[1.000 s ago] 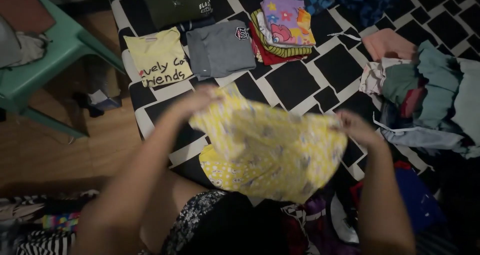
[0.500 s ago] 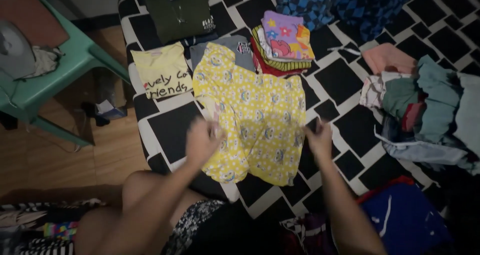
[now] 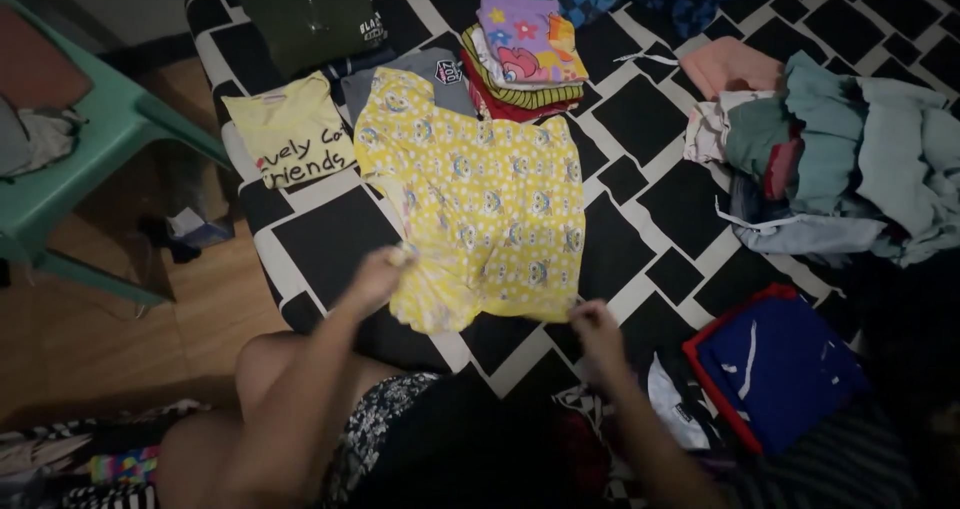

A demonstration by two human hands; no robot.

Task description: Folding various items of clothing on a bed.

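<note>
We have the yellow patterned garment [image 3: 480, 204] spread flat on the black-and-white checked bed cover [image 3: 660, 189], reaching away from both our hands. Our left hand [image 3: 378, 277] is closed on the garment's near left edge, fingers pinching a fold of cloth. Our right hand [image 3: 597, 324] sits at the near right corner of the hem, fingers curled onto it; how firmly it grips we cannot tell.

Beyond the left hand, at the garment's far left, lies a folded pale yellow shirt [image 3: 295, 134], and past that a dark green shirt [image 3: 305, 14]. A folded grey shirt [image 3: 440, 74] pokes out from under the garment's far edge. Further out, beyond the right hand, is a stack of colourful folded clothes [image 3: 525, 49]. To the right of the right hand lie a loose heap of teal and pink clothes [image 3: 830, 159] and, nearer, a blue garment with red trim [image 3: 775, 369]. Left of the left hand stands a green plastic chair [image 3: 95, 159].
</note>
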